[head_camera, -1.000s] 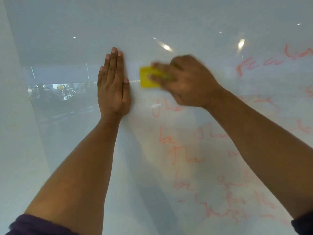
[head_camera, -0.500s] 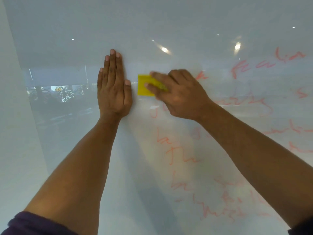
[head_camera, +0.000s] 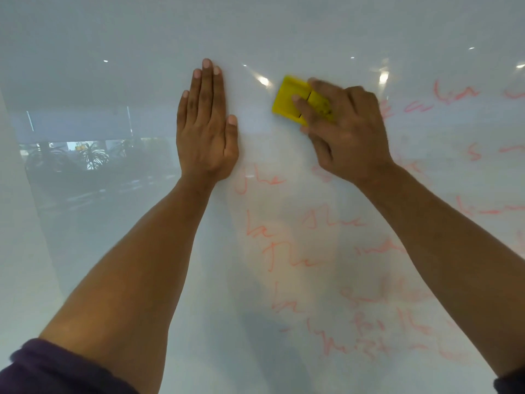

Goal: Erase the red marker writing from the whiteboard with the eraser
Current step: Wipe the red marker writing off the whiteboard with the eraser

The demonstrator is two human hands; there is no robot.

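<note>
A glossy whiteboard [head_camera: 284, 29] fills the view. Red marker writing [head_camera: 287, 251] covers its right and lower right parts, with more scribbles [head_camera: 454, 95] at the upper right. My right hand [head_camera: 349, 135] presses a yellow eraser [head_camera: 289, 99] flat against the board, fingers laid over its right half. The eraser sits tilted, just left of the upper red scribbles. My left hand [head_camera: 207, 123] rests flat on the board, fingers together and pointing up, a short gap left of the eraser. It holds nothing.
The board's left side [head_camera: 85, 166] reflects a room with plants and windows. A pale wall strip [head_camera: 14, 251] borders the board on the far left. Ceiling light reflections [head_camera: 262, 80] glint near the eraser.
My right hand has carried the eraser to the right and slightly up, away from my left hand, and tilted it. The left hand stays pressed on the board.
</note>
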